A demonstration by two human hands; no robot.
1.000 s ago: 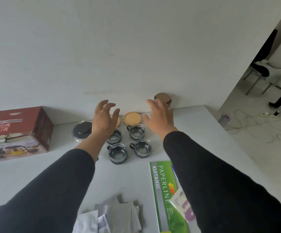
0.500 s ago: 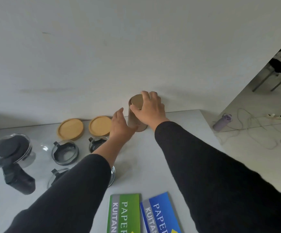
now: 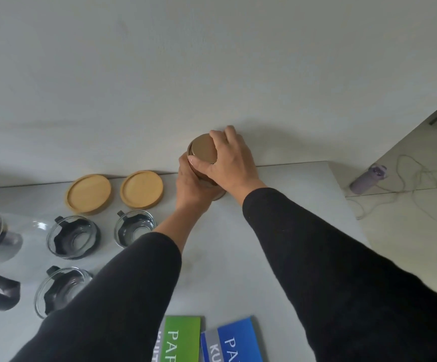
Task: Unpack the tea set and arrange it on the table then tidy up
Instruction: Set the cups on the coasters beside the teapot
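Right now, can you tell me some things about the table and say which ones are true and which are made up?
1. Both hands are on the brown jar. True: the left hand grips its side and the right hand holds its lid.
2. Two wooden coasters lie near the wall. True.
3. A glass cup stands on a coaster. False: the cups sit on the table.
4. The jar lies tipped over. False: it stands upright.
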